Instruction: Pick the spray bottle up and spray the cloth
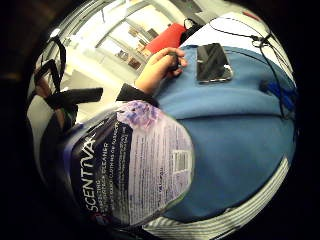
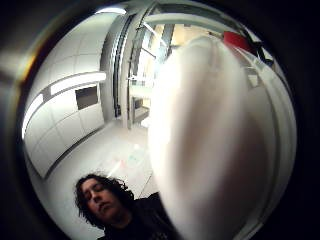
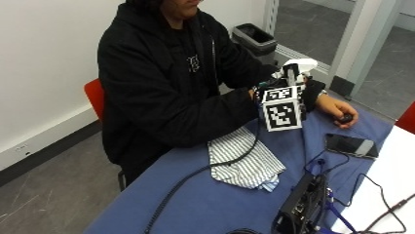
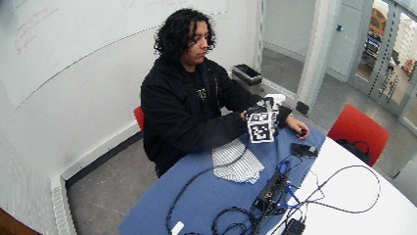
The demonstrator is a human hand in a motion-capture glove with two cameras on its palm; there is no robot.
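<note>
My gloved right hand (image 3: 261, 92) holds the spray bottle (image 3: 299, 66) upright above the blue table (image 3: 207, 204), fingers wrapped round its body. The white spray head shows above the hand. In the little finger side palm view the bottle's purple label (image 1: 127, 165) fills the space near the palm, and in the thumb side view the white bottle top (image 2: 210, 145) sits close to the camera. The striped cloth (image 3: 243, 158) lies crumpled on the table, below and to the near side of the hand; its edge (image 1: 220, 220) also shows under the bottle.
The bare left hand (image 3: 337, 111) rests on the table on a small dark object, beside a black phone (image 3: 350, 145). A black device with cables (image 3: 301, 202) sits at the table's near edge. A bin (image 3: 254, 38) stands behind on the floor.
</note>
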